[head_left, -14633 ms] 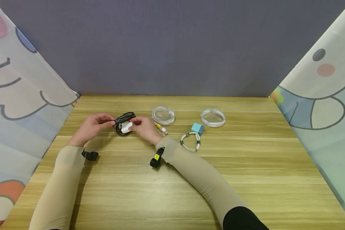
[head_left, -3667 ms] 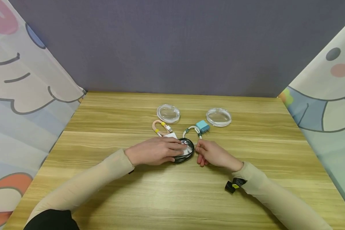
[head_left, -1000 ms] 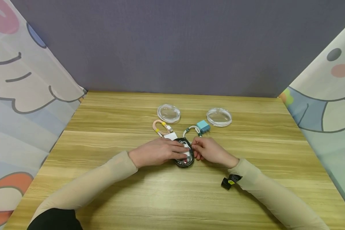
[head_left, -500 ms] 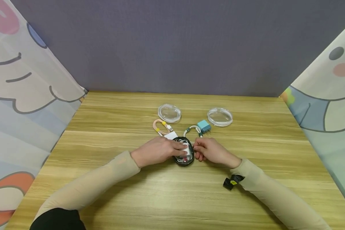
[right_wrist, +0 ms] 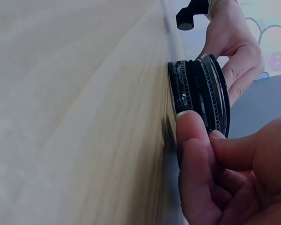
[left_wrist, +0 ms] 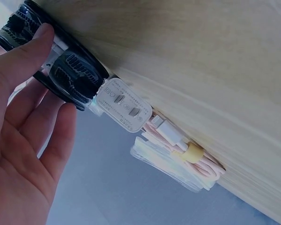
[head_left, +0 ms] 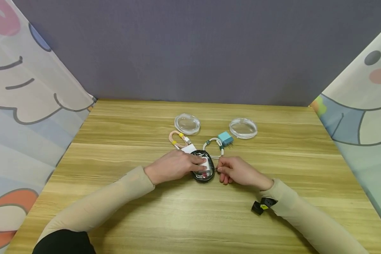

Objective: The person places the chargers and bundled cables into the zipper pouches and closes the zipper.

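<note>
A small oval zip pouch [head_left: 205, 176], clear with black trim, stands at the middle of the table with a white block and other small things inside. My left hand [head_left: 173, 165] grips it from the left, two fingers lying over its clear top. In the left wrist view the thumb [left_wrist: 40, 42] presses its zippered side. My right hand [head_left: 239, 171] is at the pouch's right edge, thumb and forefinger pinching the zipper pull [right_wrist: 211, 132], which is mostly hidden. Touching or very near the pouch is a white charger [left_wrist: 124, 104] with two ports.
Behind the pouch lie a pink cable coil [head_left: 169, 138] with yellow ties and a white cable coil [head_left: 214, 157] with green ties. A blue plug charger [head_left: 225, 138] stands beside the white coil. Two clear round cases with white rims [head_left: 187, 133] [head_left: 243, 136] lie farther back.
Since half a second ago my right hand has shifted slightly right and nearer me; the pouch has barely moved. Much earlier, both hands were at the table's left with a black-trimmed item and a white block.
</note>
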Tool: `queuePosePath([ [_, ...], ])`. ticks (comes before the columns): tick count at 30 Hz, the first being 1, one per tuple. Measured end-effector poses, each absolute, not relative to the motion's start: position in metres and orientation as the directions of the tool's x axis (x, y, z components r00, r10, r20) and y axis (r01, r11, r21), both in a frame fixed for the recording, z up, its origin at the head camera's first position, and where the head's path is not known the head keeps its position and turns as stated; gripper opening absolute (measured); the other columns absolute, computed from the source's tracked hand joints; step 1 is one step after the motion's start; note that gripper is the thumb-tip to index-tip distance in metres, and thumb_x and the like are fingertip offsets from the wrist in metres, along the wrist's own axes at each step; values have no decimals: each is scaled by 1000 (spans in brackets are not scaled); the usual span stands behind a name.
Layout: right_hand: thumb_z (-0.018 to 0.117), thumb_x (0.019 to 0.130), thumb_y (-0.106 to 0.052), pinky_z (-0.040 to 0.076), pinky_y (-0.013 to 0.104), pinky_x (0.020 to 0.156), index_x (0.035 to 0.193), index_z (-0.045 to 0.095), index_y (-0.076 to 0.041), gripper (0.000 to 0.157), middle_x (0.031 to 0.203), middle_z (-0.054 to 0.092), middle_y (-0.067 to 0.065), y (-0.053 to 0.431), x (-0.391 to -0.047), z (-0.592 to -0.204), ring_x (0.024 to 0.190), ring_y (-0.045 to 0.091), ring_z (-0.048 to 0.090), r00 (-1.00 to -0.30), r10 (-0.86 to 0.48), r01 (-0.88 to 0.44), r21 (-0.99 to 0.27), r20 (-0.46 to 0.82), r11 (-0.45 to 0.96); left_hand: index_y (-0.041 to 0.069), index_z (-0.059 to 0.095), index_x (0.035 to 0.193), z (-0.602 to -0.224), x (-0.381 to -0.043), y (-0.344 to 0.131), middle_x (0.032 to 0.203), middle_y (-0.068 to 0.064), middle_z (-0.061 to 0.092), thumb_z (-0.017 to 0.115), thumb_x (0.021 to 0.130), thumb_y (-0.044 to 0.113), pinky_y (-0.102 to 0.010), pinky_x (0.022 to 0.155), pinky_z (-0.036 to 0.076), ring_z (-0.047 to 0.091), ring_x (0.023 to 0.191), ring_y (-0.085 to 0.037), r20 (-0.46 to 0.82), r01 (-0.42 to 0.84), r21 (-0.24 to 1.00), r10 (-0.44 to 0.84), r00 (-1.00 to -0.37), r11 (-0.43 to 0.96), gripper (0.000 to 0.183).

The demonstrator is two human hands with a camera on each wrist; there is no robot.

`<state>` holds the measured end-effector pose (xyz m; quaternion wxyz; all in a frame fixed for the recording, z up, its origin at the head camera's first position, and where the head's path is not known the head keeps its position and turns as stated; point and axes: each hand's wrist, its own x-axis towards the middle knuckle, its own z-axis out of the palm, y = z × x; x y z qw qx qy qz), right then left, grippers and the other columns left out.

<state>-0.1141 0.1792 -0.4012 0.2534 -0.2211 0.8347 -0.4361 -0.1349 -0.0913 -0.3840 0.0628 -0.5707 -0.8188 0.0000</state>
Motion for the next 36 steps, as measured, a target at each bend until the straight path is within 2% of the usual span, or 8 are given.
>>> queuePosePath([
  [7,52,103,-5,56,33,55,91,61,-3,15,72,70,3,183,-111,-400,62,19,67,-735,-626,-140,-845,-260,516,32,70,127,-384,-135,-90,135,8,61,67,94,9,-32,71,56,67,103,-12,103,939,-74,939,-327,335,40],
  [14,52,103,-7,56,32,56,94,62,-3,14,75,70,0,184,-114,-402,64,18,67,-748,-625,-167,-849,-222,502,28,73,123,-383,-137,-91,132,6,64,70,92,13,-36,88,52,64,113,-13,113,949,-95,950,-291,302,35],
  [19,52,103,-5,56,32,56,95,62,-3,13,75,69,1,184,-119,-402,64,18,67,-781,-597,-186,-843,-185,505,27,73,122,-380,-137,-90,130,5,65,74,90,17,-37,93,50,61,116,-15,108,950,-86,951,-290,299,34],
  [30,52,103,-6,55,30,55,92,61,-6,14,72,67,1,178,-132,-404,62,15,64,-811,-566,-233,-805,-149,545,32,74,119,-381,-136,-91,125,10,66,70,92,19,-32,84,49,55,101,-11,130,959,-94,959,-253,266,29],
  [36,53,102,-4,54,28,54,91,62,-7,15,69,64,0,174,-137,-404,61,15,62,-807,-572,-252,-791,-145,557,33,74,117,-382,-137,-93,125,10,65,73,90,16,-33,89,48,56,111,-12,141,967,-95,964,-224,238,32],
])
